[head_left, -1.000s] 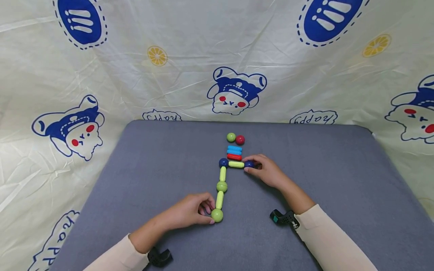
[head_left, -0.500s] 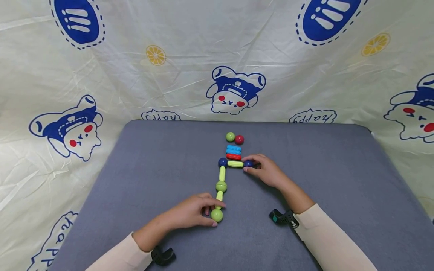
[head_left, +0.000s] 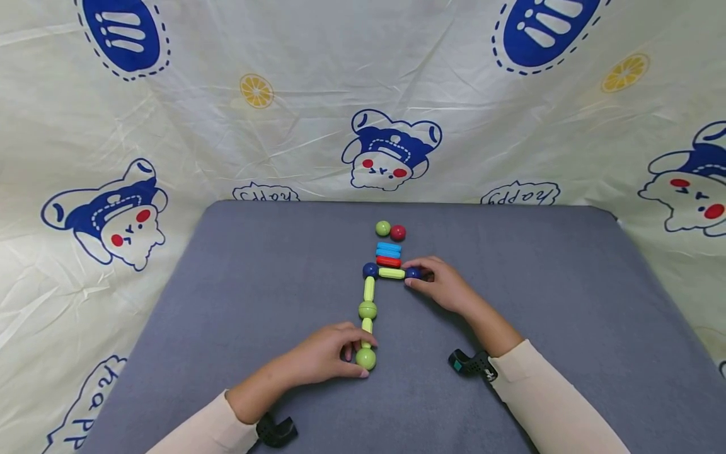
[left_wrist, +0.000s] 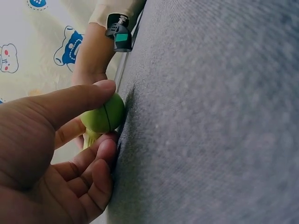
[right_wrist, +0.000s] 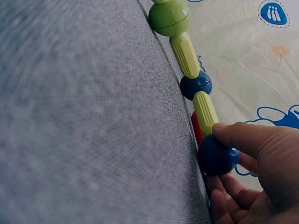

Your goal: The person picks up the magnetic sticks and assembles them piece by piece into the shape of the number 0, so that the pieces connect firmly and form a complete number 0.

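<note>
A chain of balls and ribbed rods lies on the grey cloth, bent like an upside-down L. At its near end, my left hand (head_left: 326, 354) pinches a green ball (head_left: 365, 359) between thumb and fingers; the left wrist view shows the same green ball (left_wrist: 103, 114) under the thumb. From there a yellow-green rod (head_left: 367, 325), a middle green ball (head_left: 367, 309) and a second rod (head_left: 369, 289) run to a blue ball (head_left: 370, 270) at the corner. A third rod (head_left: 391, 273) points right to another blue ball (right_wrist: 218, 155), which my right hand (head_left: 445, 285) pinches.
Just beyond the chain's top arm lie a red rod (head_left: 388, 261) and two light-blue rods (head_left: 388, 250). Farther back sit a loose green ball (head_left: 383, 228) and a red ball (head_left: 398, 232). A printed curtain (head_left: 306, 145) hangs behind the table (head_left: 272, 252).
My left index finger has come over the lower rod, and the left hand has moved slightly right with the near green ball. My right hand keeps its hold on the blue ball.
</note>
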A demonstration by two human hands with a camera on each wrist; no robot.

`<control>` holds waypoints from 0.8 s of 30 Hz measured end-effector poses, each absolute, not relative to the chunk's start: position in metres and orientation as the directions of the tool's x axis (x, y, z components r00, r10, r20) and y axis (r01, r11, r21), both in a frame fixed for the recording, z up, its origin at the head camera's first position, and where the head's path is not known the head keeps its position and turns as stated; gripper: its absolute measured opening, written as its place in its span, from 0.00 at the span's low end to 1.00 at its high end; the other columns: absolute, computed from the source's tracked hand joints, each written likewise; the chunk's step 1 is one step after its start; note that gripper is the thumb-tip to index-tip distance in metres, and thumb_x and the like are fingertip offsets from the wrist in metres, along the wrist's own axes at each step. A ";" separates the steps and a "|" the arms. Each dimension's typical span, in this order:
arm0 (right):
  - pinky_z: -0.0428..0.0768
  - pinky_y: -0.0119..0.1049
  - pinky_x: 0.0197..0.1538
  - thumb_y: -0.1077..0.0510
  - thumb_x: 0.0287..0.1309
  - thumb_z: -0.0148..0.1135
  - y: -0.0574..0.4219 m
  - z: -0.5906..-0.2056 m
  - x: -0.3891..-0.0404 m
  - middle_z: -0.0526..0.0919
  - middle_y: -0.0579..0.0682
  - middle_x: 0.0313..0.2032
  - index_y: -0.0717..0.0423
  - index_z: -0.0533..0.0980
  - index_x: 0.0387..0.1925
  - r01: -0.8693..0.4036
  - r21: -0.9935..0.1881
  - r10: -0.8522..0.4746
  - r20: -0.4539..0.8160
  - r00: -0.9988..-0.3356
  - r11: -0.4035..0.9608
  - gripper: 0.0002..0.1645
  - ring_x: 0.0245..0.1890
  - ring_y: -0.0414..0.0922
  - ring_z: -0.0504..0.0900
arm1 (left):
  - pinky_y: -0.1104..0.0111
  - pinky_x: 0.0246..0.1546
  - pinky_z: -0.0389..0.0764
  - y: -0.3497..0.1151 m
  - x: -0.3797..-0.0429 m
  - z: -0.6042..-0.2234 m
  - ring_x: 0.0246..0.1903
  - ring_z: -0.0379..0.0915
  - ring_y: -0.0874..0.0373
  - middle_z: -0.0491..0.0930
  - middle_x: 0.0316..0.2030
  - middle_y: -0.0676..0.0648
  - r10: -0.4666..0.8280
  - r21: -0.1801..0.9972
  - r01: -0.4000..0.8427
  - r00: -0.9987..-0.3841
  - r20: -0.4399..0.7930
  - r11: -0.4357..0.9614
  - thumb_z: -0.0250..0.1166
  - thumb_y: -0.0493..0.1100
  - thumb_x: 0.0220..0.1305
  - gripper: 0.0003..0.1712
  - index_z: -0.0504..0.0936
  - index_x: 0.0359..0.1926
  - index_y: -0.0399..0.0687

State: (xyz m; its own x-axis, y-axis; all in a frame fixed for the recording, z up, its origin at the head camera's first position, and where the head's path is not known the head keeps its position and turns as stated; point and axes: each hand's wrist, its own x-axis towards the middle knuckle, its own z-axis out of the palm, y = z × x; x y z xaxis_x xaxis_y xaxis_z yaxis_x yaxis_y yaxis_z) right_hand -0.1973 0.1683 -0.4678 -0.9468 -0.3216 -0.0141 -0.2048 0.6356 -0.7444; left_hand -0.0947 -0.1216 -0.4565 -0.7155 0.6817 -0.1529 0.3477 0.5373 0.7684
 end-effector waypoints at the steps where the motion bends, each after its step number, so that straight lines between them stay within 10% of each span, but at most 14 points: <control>1: 0.77 0.44 0.53 0.53 0.66 0.67 0.168 -0.468 -0.197 0.80 0.57 0.53 0.49 0.81 0.56 -0.205 -0.743 -0.320 -0.014 -0.947 0.637 0.18 0.48 0.50 0.78 | 0.76 0.36 0.75 -0.121 -0.095 -0.457 0.32 0.71 0.67 0.75 0.37 0.58 0.681 0.768 0.349 -0.716 -0.151 0.537 0.76 0.49 0.59 0.25 0.82 0.57 0.58; 24: 0.78 0.53 0.57 0.53 0.67 0.65 0.147 -0.453 -0.211 0.79 0.57 0.53 0.53 0.83 0.55 -0.251 -0.695 -0.322 0.029 -0.946 0.673 0.17 0.54 0.54 0.78 | 0.74 0.36 0.78 -0.126 -0.094 -0.461 0.34 0.73 0.66 0.78 0.38 0.56 0.676 0.852 0.283 -0.729 -0.107 0.440 0.75 0.47 0.60 0.19 0.87 0.53 0.60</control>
State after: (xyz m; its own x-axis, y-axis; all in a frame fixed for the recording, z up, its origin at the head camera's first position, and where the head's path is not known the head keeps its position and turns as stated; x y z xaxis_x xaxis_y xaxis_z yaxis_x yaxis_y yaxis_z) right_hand -0.2115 0.1466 -0.4532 -0.9462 -0.3221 0.0294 -0.2509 0.6735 -0.6953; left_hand -0.0943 -0.1263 -0.4605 -0.7289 0.6762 -0.1071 0.2832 0.4403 0.8520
